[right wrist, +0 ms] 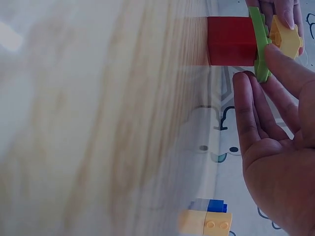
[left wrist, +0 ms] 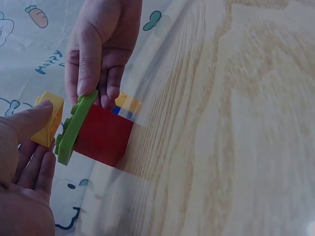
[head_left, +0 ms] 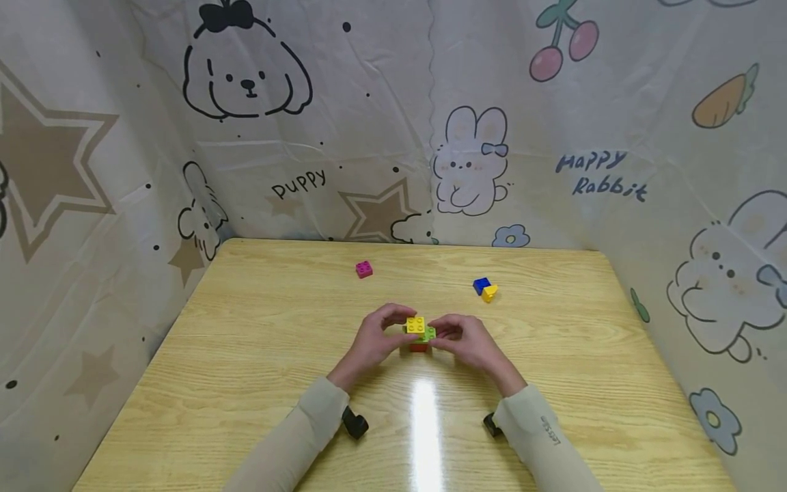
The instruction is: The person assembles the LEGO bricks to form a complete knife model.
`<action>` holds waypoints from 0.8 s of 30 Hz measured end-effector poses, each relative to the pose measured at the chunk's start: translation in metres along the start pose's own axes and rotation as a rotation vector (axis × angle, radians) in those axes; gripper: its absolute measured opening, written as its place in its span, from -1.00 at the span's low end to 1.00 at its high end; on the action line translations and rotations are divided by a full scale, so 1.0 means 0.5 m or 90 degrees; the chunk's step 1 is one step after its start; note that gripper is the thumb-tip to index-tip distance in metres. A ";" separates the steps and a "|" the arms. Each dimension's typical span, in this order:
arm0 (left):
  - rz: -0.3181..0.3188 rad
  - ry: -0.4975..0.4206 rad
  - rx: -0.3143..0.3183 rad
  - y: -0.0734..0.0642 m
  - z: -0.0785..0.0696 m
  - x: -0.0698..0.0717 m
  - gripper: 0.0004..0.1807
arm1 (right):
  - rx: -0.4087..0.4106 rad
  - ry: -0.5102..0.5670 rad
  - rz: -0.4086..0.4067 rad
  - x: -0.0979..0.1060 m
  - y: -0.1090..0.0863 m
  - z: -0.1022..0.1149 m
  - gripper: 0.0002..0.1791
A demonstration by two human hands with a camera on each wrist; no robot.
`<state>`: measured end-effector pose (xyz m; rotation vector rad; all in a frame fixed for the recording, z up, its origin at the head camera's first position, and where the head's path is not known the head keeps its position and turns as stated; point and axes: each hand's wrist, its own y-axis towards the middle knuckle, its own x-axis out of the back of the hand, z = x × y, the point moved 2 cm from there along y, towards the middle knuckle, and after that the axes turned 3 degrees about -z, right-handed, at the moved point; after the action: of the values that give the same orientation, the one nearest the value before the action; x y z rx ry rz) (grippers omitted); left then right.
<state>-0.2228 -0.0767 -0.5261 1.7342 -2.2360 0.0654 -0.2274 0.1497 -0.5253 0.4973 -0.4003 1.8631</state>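
Near the middle of the table a red block [left wrist: 106, 135] stands on the wood, with a thin green studded plate [left wrist: 75, 129] on its top. My left hand [head_left: 376, 336] pinches a yellow brick [head_left: 415, 325] between thumb and fingers, close above the green plate's studs at its left part. A narrow gap shows between the two in the left wrist view. From the other side my right hand [head_left: 466, 337] pinches the right end of the green plate, thumb on top and fingers at its underside edge.
A magenta brick [head_left: 364, 269] lies toward the back of the wooden table [head_left: 258, 383]. At the back right, a blue brick [head_left: 481, 285] sits against a yellow piece [head_left: 489, 293]. A printed cloth [head_left: 369, 123] hangs behind and at both sides.
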 end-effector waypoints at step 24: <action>0.016 0.023 0.004 -0.002 0.005 -0.005 -0.59 | -0.003 0.019 0.002 0.000 0.001 0.004 -0.65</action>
<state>-0.2218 -0.0751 -0.5293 1.6953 -2.2338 0.1083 -0.2274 0.1487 -0.5236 0.4661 -0.3856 1.8706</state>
